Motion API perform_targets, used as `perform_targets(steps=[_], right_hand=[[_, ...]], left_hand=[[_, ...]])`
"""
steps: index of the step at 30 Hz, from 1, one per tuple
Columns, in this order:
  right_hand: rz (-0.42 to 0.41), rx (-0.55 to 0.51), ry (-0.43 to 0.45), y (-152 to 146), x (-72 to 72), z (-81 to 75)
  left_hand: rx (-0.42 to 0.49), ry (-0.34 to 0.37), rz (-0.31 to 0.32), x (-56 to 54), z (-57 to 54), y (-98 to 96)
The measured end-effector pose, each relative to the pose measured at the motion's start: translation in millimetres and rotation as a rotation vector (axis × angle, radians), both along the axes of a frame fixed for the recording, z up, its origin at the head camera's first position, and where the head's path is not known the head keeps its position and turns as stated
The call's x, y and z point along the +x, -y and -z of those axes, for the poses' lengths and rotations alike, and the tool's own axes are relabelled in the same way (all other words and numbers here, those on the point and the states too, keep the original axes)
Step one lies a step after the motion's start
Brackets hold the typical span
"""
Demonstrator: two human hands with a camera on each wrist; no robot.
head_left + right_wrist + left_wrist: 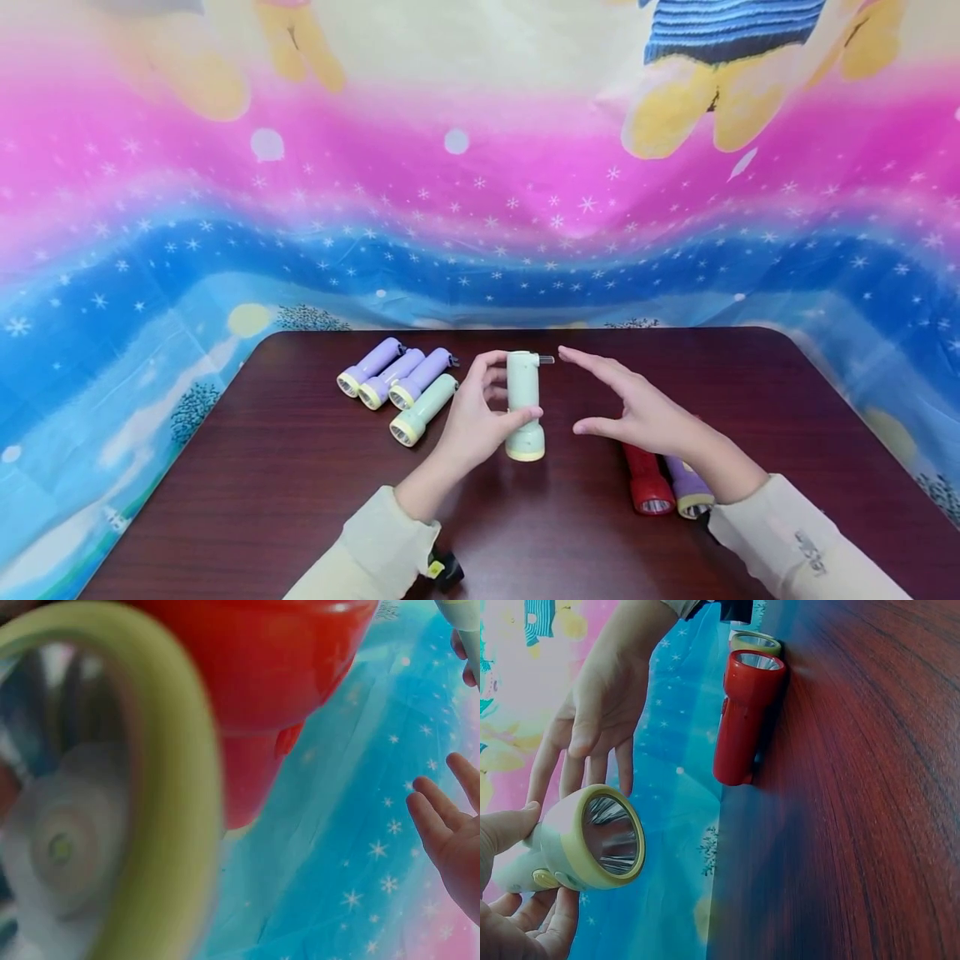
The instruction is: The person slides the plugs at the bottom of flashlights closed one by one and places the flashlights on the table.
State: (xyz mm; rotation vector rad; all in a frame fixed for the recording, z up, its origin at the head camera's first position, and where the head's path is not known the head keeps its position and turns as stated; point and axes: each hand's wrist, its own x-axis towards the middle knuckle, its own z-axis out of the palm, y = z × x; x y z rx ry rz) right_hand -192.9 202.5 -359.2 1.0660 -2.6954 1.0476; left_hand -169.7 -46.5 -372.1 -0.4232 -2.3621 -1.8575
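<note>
My left hand [480,412] grips a pale green flashlight [523,400] above the middle of the table, its yellow-rimmed lamp end pointing down. A small translucent piece [547,360] sticks out sideways from its upper end. In the left wrist view, the flashlight's reflector [613,834] and a yellow switch [544,879] show, with thumb and fingers on opposite sides of the body. To the right of it, my right hand [645,412] is held apart from the flashlight, fingers extended and thumb spread, holding nothing. That hand [461,851] appears only partly in the right wrist view.
Several flashlights lie left of my left hand: purple ones [371,367] and a green one [424,408]. Under my right forearm lie a red flashlight [648,479] and a purple one [688,487]. A patterned cloth [480,208] hangs behind the dark wooden table [262,500].
</note>
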Motion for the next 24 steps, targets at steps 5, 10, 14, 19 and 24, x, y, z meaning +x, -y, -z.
perform_targets(steps=[5,10,14,19,24], right_hand=[[-0.025,-0.055,0.008,6,-3.1,0.7],[-0.035,-0.082,-0.001,10,-5.0,0.6],[-0.051,-0.096,-0.021,14,-4.4,-0.2],[-0.064,-0.115,-0.015,17,-3.2,-0.8],[-0.084,-0.141,0.01,20,-3.0,0.9]], left_hand=[[-0.004,0.007,0.012,0.5,1.1,-3.5],[-0.002,0.007,0.026,0.5,1.5,-6.2],[0.0,0.009,0.035,1.1,0.7,-7.6],[0.0,0.01,0.043,0.8,1.3,-8.9],[-0.006,0.014,0.034,0.8,3.7,-9.6]])
